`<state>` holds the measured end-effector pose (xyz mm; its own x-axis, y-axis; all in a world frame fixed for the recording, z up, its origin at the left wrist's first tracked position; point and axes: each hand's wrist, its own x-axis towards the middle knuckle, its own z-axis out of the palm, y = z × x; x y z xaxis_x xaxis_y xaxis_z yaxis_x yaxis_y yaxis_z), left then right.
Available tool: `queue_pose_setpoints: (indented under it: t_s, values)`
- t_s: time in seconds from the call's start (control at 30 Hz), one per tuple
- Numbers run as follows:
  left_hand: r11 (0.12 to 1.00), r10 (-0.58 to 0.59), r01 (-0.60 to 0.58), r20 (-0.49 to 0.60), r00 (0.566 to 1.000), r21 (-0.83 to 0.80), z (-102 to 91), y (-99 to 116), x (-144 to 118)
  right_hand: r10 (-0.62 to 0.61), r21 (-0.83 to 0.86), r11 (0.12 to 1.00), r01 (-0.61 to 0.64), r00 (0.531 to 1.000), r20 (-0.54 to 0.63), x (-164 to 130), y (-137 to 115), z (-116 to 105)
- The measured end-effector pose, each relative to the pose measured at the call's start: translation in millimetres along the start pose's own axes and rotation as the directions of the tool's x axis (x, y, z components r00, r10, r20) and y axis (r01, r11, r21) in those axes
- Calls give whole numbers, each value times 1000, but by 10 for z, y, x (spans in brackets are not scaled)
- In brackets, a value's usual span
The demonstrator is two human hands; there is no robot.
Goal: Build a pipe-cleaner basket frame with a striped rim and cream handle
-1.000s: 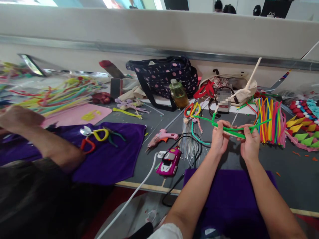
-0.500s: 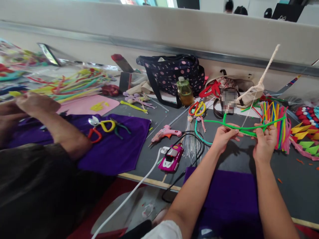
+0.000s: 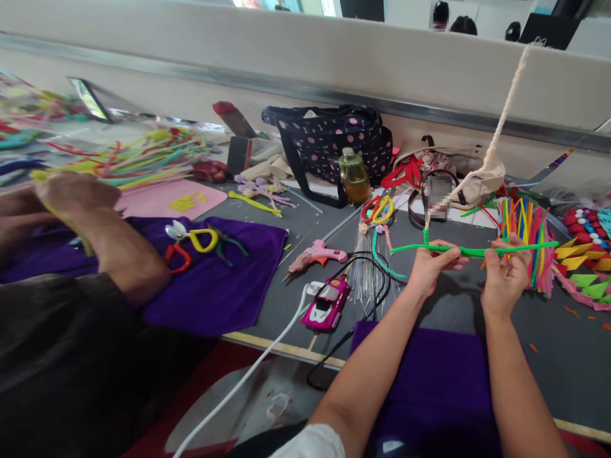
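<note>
My left hand [image 3: 435, 270] pinches a bright green pipe cleaner [image 3: 483, 253] between thumb and fingers. Farther right along the same length, my right hand [image 3: 506, 277] grips it too, and its end sticks out past the fingers. Left of my left hand, the green joins a cream twisted stem [image 3: 503, 121] that bends and rises up to the right. Below lies a folded purple cloth [image 3: 429, 369] at the table edge. Close behind my right hand is a bundle of coloured pipe cleaners [image 3: 539, 216].
A pink glue gun [image 3: 317, 256], a magenta toy-car-shaped device [image 3: 329, 304] and wires [image 3: 365, 270] lie to the left. Behind stand a bottle [image 3: 354, 178] and a dotted bag [image 3: 329, 137]. A co-worker's arm [image 3: 117, 248] is at far left, near scissors [image 3: 179, 245].
The green strands between my hands have come together into a straighter, nearly level line. The cream stem has swung slightly left and stands higher. A yellow strip now hangs from the co-worker's hand.
</note>
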<state>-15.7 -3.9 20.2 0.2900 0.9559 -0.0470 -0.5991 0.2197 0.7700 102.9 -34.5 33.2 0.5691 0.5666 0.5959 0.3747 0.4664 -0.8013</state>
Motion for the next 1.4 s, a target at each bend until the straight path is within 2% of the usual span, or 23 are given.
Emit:
queue_pose_setpoints:
  t_s: [0.13, 0.27, 0.4, 0.57, 0.77, 0.97, 1.17, 1.4]
  values:
    - [1000, 27, -28, -30, 999, -15, 17, 1, -2, 50, 4, 999, -50, 999, 9, -18, 26, 10]
    - [989, 64, -77, -102, 993, -124, 52, 3, -13, 93, -56, 994, -92, 995, 28, -56, 69, 47]
    - [978, 30, -55, -122, 992, -203, 76, 10, -26, 160, 50, 985, -162, 986, 41, -99, 119, 104]
    - [982, -19, -3, -114, 993, -187, 74, 19, -37, 210, 104, 971, -214, 976, 54, -107, 137, 106]
    - [987, -8, -11, -120, 993, -161, 85, 27, -49, 214, 75, 973, -219, 974, 73, -68, 134, 59]
    - [991, 14, -27, -95, 995, -130, 105, 16, -71, 252, 118, 960, -255, 967, 43, -50, 149, 55]
    - [994, 9, -26, -153, 988, -109, 112, 26, -65, 132, -31, 991, -131, 991, 10, -25, 101, 8]
    - [986, -11, -24, -210, 978, -163, 70, 19, -32, 40, -80, 996, -35, 997, 70, -18, 87, -2]
